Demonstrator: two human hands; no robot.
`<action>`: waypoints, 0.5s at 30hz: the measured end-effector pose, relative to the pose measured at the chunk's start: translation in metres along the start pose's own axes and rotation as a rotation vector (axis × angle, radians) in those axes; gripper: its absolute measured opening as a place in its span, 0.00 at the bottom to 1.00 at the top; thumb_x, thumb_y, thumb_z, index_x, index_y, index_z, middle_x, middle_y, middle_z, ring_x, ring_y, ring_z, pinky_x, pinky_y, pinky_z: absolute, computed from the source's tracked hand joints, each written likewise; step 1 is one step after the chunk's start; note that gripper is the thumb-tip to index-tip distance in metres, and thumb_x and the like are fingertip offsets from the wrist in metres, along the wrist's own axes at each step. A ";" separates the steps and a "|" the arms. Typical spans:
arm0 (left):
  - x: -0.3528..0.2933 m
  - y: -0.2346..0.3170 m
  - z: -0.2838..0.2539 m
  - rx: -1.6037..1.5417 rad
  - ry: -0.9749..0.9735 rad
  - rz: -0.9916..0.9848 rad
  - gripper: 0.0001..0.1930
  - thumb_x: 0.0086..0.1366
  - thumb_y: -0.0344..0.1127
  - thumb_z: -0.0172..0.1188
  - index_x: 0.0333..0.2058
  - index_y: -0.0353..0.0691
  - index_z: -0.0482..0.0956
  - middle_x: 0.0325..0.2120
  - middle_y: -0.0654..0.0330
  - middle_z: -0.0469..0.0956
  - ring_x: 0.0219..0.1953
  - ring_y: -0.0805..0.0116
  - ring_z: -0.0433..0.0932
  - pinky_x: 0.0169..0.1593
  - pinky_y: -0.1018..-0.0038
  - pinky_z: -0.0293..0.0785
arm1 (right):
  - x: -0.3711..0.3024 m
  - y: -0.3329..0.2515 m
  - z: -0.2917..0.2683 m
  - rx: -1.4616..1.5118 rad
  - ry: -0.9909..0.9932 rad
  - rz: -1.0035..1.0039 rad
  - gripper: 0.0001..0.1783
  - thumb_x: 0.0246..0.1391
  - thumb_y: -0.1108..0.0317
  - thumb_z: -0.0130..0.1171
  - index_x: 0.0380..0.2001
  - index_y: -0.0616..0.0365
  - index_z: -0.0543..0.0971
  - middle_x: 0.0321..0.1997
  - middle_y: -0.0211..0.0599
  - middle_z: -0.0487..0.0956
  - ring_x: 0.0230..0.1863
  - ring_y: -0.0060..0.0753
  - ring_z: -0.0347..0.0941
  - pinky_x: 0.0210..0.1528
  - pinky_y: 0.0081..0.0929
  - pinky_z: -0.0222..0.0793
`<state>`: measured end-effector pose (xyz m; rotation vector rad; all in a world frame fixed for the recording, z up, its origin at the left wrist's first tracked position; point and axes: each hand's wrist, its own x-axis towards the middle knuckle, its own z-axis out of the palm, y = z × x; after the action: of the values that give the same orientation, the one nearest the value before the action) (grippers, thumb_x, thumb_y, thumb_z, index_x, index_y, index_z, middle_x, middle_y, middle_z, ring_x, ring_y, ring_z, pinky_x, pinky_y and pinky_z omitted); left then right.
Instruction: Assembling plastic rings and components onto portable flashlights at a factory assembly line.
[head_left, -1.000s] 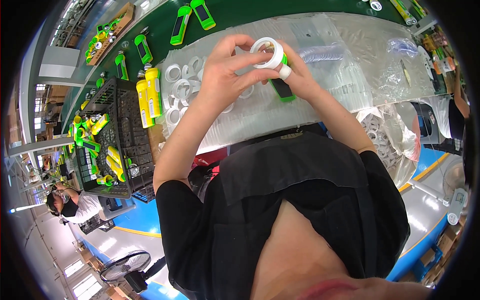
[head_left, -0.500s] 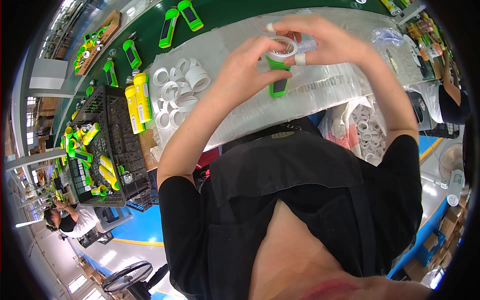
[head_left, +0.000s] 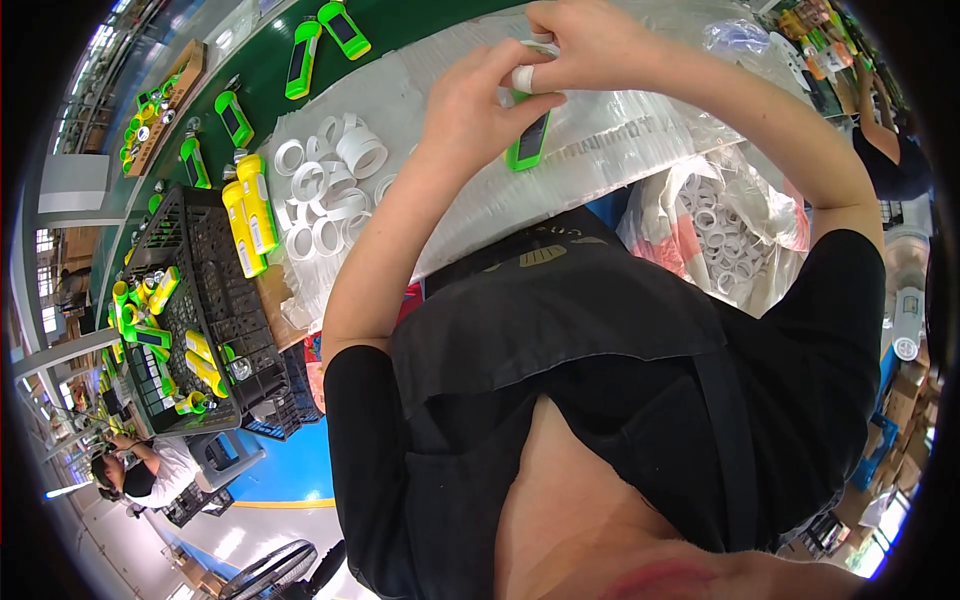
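A green flashlight (head_left: 527, 145) with a dark panel points its lower end toward me, above the plastic-covered work surface (head_left: 600, 150). My left hand (head_left: 475, 105) is closed round its head end, thumb across the body. On the far side, my right hand (head_left: 590, 45) curls its fingers over the white ring (head_left: 541, 47) at the flashlight's head. Only a bit of that ring shows between my hands. A white cover is wrapped round one right finger. Loose white rings (head_left: 330, 185) lie in a heap left of my left forearm.
Yellow flashlights (head_left: 247, 215) lie beside the heap, next to a black crate (head_left: 215, 300) holding more flashlights. Several green ones lie on the green bench (head_left: 400, 30). At right, near the table's front edge, hangs a bag of white rings (head_left: 725, 235). Co-workers sit at both sides.
Both hands have moved slightly left and away from me with the flashlight. My right fingers, spread about the ring before, have closed in over it and now cover most of it.
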<state>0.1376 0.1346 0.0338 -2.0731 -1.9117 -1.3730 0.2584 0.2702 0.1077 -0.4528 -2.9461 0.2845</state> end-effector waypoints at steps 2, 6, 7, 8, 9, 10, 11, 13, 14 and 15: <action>0.000 -0.001 0.003 -0.041 0.012 -0.010 0.20 0.49 0.36 0.74 0.39 0.42 0.77 0.36 0.63 0.82 0.33 0.67 0.78 0.36 0.73 0.72 | 0.003 -0.011 -0.020 -0.042 -0.140 0.063 0.34 0.40 0.38 0.65 0.22 0.66 0.78 0.25 0.55 0.78 0.29 0.58 0.76 0.32 0.45 0.71; -0.003 0.000 0.000 -0.069 0.035 -0.018 0.20 0.48 0.36 0.75 0.39 0.42 0.77 0.33 0.62 0.82 0.31 0.69 0.76 0.34 0.74 0.70 | -0.011 -0.014 -0.030 0.726 0.143 -0.289 0.35 0.42 0.36 0.62 0.22 0.65 0.79 0.25 0.55 0.79 0.29 0.57 0.77 0.32 0.46 0.71; -0.002 0.001 0.004 -0.074 0.032 -0.007 0.20 0.48 0.36 0.75 0.39 0.42 0.77 0.33 0.62 0.82 0.31 0.69 0.76 0.34 0.74 0.70 | -0.015 -0.004 -0.025 0.720 0.151 -0.283 0.35 0.42 0.36 0.62 0.22 0.65 0.79 0.25 0.55 0.79 0.29 0.57 0.77 0.32 0.46 0.71; -0.002 0.002 0.007 -0.051 0.041 0.016 0.19 0.48 0.36 0.75 0.38 0.43 0.77 0.32 0.63 0.81 0.30 0.69 0.76 0.33 0.75 0.70 | -0.015 0.006 -0.015 0.351 0.226 -0.479 0.35 0.45 0.36 0.60 0.24 0.65 0.79 0.25 0.55 0.79 0.30 0.56 0.77 0.32 0.46 0.71; -0.001 0.004 0.009 -0.028 0.050 0.038 0.19 0.48 0.36 0.75 0.38 0.43 0.77 0.32 0.64 0.81 0.30 0.70 0.76 0.33 0.75 0.69 | -0.015 0.015 -0.008 -0.027 0.292 -0.660 0.35 0.47 0.36 0.59 0.25 0.66 0.79 0.26 0.55 0.79 0.31 0.56 0.77 0.33 0.45 0.71; -0.003 0.005 0.008 -0.024 0.051 0.027 0.19 0.48 0.36 0.75 0.38 0.43 0.77 0.32 0.64 0.81 0.30 0.70 0.76 0.33 0.75 0.69 | -0.004 -0.011 -0.022 -0.158 -0.194 -0.011 0.32 0.49 0.39 0.60 0.28 0.65 0.79 0.27 0.55 0.79 0.32 0.56 0.77 0.33 0.44 0.71; 0.000 0.005 0.005 -0.045 0.044 -0.003 0.19 0.47 0.37 0.75 0.37 0.45 0.77 0.30 0.64 0.80 0.31 0.65 0.77 0.33 0.70 0.71 | -0.004 -0.012 -0.026 -0.159 -0.194 -0.012 0.32 0.49 0.39 0.60 0.28 0.65 0.79 0.27 0.55 0.79 0.32 0.56 0.77 0.33 0.44 0.71; -0.001 -0.001 0.006 -0.108 0.053 -0.038 0.19 0.46 0.37 0.75 0.36 0.46 0.77 0.29 0.63 0.78 0.33 0.61 0.78 0.34 0.65 0.73 | -0.001 -0.013 -0.029 -0.033 -0.237 -0.001 0.31 0.47 0.40 0.61 0.27 0.64 0.78 0.26 0.55 0.78 0.32 0.56 0.77 0.33 0.44 0.71; -0.001 -0.001 0.006 -0.110 0.050 -0.034 0.19 0.46 0.37 0.75 0.36 0.46 0.77 0.29 0.63 0.78 0.33 0.61 0.78 0.34 0.65 0.73 | -0.005 0.001 -0.021 0.310 -0.093 -0.190 0.34 0.46 0.36 0.60 0.24 0.64 0.78 0.24 0.56 0.77 0.29 0.57 0.76 0.31 0.45 0.71; -0.002 0.000 0.006 -0.126 0.057 0.002 0.20 0.45 0.37 0.75 0.36 0.46 0.77 0.28 0.63 0.78 0.32 0.61 0.78 0.34 0.66 0.73 | -0.010 0.009 -0.010 0.310 -0.091 -0.185 0.34 0.46 0.36 0.60 0.24 0.64 0.78 0.24 0.56 0.77 0.29 0.57 0.76 0.31 0.45 0.71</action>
<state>0.1409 0.1360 0.0292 -2.0630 -1.8466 -1.5733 0.2722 0.2776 0.1142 -0.1283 -2.9267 0.7393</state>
